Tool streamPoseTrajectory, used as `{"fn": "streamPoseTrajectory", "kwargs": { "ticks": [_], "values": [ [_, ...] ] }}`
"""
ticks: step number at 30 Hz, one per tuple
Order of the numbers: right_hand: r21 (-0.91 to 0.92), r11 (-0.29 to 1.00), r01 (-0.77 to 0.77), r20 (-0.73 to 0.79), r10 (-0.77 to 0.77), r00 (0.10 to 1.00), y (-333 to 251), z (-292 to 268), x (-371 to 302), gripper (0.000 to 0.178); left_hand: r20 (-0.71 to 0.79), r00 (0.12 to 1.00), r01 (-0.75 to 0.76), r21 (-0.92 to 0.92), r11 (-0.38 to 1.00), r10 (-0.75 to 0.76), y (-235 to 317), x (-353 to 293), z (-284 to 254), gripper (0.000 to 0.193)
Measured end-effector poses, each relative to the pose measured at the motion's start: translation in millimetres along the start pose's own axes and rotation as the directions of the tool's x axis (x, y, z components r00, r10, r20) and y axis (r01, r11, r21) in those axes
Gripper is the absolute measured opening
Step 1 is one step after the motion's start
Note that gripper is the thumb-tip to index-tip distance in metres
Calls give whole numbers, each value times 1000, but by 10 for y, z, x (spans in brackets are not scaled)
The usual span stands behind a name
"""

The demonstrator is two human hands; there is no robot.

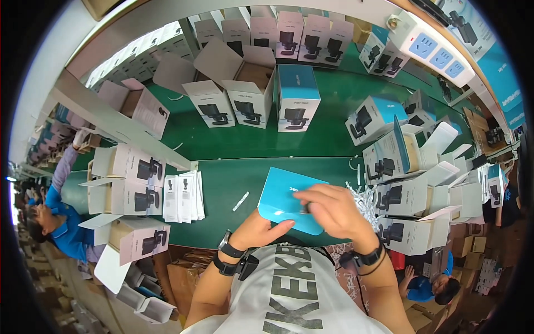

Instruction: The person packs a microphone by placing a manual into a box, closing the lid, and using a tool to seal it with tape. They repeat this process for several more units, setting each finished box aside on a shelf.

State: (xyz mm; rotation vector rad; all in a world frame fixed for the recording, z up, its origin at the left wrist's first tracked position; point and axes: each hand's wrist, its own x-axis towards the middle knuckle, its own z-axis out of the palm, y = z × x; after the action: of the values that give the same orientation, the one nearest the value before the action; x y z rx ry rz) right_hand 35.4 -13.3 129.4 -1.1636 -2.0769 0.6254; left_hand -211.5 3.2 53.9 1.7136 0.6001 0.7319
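While both hands meet at the near edge of the green worktop [233, 189], the scene reads as follows.
Left hand [261, 227]: cupped under the lower edge of the blue card sleeve [286, 196], fingers curled against its underside and gripping it.
Right hand [331, 210]: laid over the sleeve's right side, fingers bent and pressed together on it; whether something small is pinched under them cannot be told.
Blue card sleeve: flat, smooth, matte teal card with rounded corners, held just above the worktop's near edge.
Leaflet stack [183, 196]: thin white printed sheets, fanned, left of the sleeve.
White stick [241, 201]: a short slim strip lying on the worktop between leaflets and sleeve.
Shredded paper [364, 200]: white crinkled strips beside the right hand.
Product boxes [297, 100]: white and teal cardboard cartons, several with flaps open, ringing the worktop's far and side edges.
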Motion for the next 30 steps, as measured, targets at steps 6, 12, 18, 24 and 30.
{"fn": "streamPoseTrajectory", "kwargs": {
  "ticks": [6,12,18,24,30],
  "values": [
    [-34,998,-47,29,48,998,-170,63,53,45,-71,996,-50,14,999,51,-28,-49,7,41],
    [-5,922,-387,-131,383,914,-241,82,-606,51,-519,854,-18,43,999,38,219,52,117,57],
    [138,899,-415,-350,436,829,-99,427,-729,63,-353,935,5,126,992,40,-133,-86,-101,62],
    [-130,940,-317,-543,200,816,308,674,-971,66,-269,930,-105,459,882,251,-313,-83,13,61],
    [-296,900,-321,-451,164,877,423,689,-1245,71,-104,942,-185,632,753,319,-426,-97,-33,54]
  ]
}}
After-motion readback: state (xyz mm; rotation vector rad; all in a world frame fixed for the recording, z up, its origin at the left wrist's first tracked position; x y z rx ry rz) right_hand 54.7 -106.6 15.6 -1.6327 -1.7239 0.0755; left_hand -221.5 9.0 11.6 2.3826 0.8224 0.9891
